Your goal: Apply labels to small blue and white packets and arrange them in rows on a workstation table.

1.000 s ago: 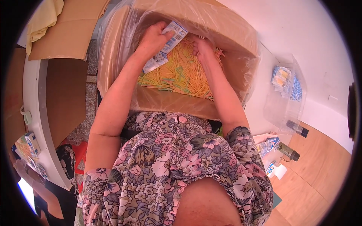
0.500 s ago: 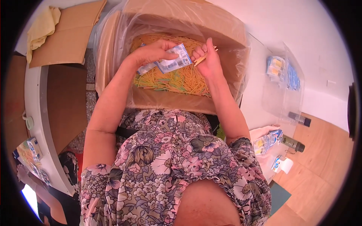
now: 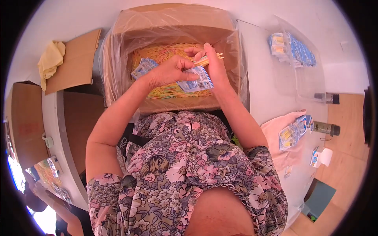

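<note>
Over the open cardboard box (image 3: 177,104), my left hand (image 3: 167,72) pinches a small clear plastic packet (image 3: 201,83) with blue-and-white print. Its index finger reaches the end of a small bundle of thin yellowish sticks (image 3: 201,61). My right hand (image 3: 216,70) is closed round that bundle, thumb raised, and the stick tips stick out to its right. The packet's striped edge lies against the right palm. Beneath both hands the box holds a bed of loose thin sticks (image 3: 169,50), yellow, pink and green. More packets (image 3: 143,67) lie on them beside my left wrist.
A clear plastic liner (image 3: 112,67) drapes over the box walls. At right, a clear bin (image 3: 305,76) holds many packets; further packets (image 3: 292,133) lie on a pink cloth (image 3: 271,128). At left are a cardboard flap (image 3: 75,59), a yellow cloth (image 3: 53,59) and another person's arm (image 3: 59,208).
My hands have come together: the stick bundle now meets the left fingers above the packet, and the packet has moved right and down against the right hand. The whole view has shifted.
</note>
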Demonstrator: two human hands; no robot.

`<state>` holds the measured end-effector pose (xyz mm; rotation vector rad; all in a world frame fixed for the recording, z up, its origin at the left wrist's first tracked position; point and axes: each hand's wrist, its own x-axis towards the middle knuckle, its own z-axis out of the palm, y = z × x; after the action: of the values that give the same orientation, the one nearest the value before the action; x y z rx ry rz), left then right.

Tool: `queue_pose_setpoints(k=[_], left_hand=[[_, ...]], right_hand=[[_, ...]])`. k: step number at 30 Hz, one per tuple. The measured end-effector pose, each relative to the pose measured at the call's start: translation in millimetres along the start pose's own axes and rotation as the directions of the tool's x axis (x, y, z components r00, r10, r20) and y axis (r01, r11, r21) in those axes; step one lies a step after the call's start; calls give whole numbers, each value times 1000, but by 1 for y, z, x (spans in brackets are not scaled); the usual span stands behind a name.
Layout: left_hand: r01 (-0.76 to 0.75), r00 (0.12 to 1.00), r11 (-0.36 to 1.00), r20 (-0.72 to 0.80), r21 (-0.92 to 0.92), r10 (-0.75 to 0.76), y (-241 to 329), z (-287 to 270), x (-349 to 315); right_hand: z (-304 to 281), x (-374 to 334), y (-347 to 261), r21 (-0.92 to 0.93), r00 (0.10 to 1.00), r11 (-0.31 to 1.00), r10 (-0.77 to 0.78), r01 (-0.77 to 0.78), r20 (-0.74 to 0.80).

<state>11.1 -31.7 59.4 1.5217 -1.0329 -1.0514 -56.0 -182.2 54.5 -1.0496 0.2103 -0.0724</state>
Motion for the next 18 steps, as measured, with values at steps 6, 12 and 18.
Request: queue_pose_setpoints(k=[6,12,18], left_hand=[[-35,953,914,-289,-404,-91,19,30,0],[-209,864,962,-494,-177,97,5,38,14],[-249,882,963,-433,-98,184,23,43,17]], right_hand=[[-29,-18,-59,47,995,996,-72,76,-73],[-25,-49,-81,-28,998,998,-59,60,38],[-6,-54,-88,-22,999,1000,-10,11,48]])
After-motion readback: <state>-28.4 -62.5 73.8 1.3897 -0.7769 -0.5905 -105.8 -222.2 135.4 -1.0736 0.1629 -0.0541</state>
